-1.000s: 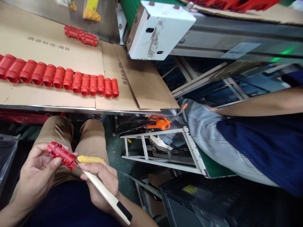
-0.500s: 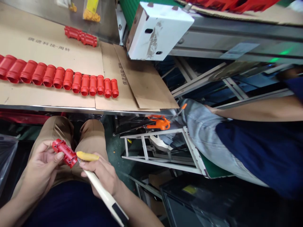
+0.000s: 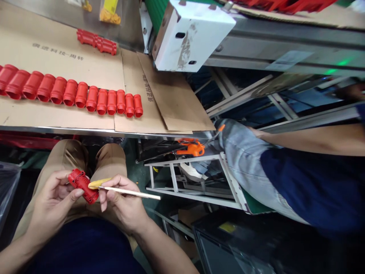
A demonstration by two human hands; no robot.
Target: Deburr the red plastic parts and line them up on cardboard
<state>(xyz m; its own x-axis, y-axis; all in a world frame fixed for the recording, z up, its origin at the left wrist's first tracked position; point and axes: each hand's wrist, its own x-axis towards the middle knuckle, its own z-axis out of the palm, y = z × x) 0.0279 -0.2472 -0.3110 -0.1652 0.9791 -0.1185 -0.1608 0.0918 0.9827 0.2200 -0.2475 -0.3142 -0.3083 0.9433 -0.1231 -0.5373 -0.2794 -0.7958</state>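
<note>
From the head view, the left hand point(image 3: 53, 201) has its fingers point(image 3: 71, 193) clamped on a red moulded plastic part point(image 3: 82, 186), held over the knees point(image 3: 110, 158) with one end turned toward the right hand point(image 3: 124, 203). That hand's fingers point(image 3: 110, 196) pinch a pale yellow-tipped stick point(image 3: 145, 196). Whether the tip touches the part, I cannot tell. Red plastic tubes point(image 3: 92, 99) lie end to end on cardboard point(image 3: 57, 118) on the counter point(image 3: 71, 129).

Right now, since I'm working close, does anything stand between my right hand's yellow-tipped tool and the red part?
Nothing visible: the tool's yellow tip, in the right hand, meets the red plastic part in the left hand.
</note>
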